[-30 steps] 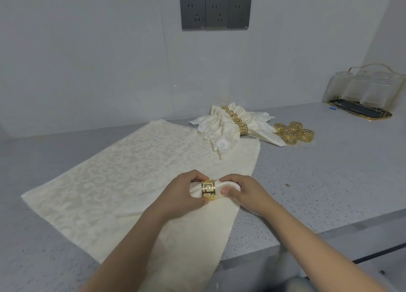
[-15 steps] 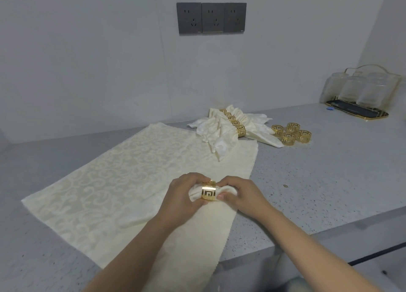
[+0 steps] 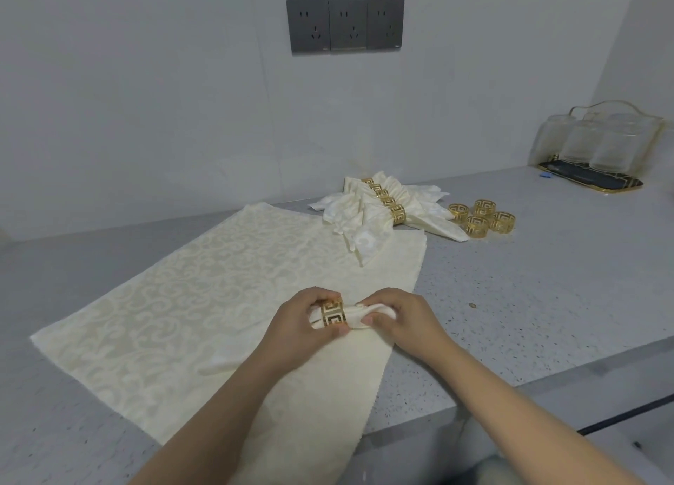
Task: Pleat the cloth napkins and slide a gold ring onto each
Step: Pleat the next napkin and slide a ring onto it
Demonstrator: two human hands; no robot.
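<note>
A pleated cream napkin (image 3: pixel 368 312) is bunched between both hands above the flat napkins. A gold ring (image 3: pixel 332 313) with a key pattern sits around it. My left hand (image 3: pixel 297 320) grips the ring and the napkin's left end. My right hand (image 3: pixel 405 318) pinches the gathered cloth just right of the ring. Flat cream napkins (image 3: pixel 182 302) lie spread on the grey counter (image 3: pixel 510 320) under the hands. Several ringed napkins (image 3: pixel 379 211) lie in a pile at the back. Several loose gold rings (image 3: pixel 481 218) stand to the right of that pile.
A gold-rimmed tray with glass jars (image 3: pixel 598 156) stands at the far right against the wall. Dark wall sockets (image 3: pixel 344 24) are mounted above the counter. The counter's front edge (image 3: pixel 547 386) runs diagonally at the lower right.
The ring has slid leftward along the bunched napkin with my left hand, so more cloth now shows between the ring and my right hand.
</note>
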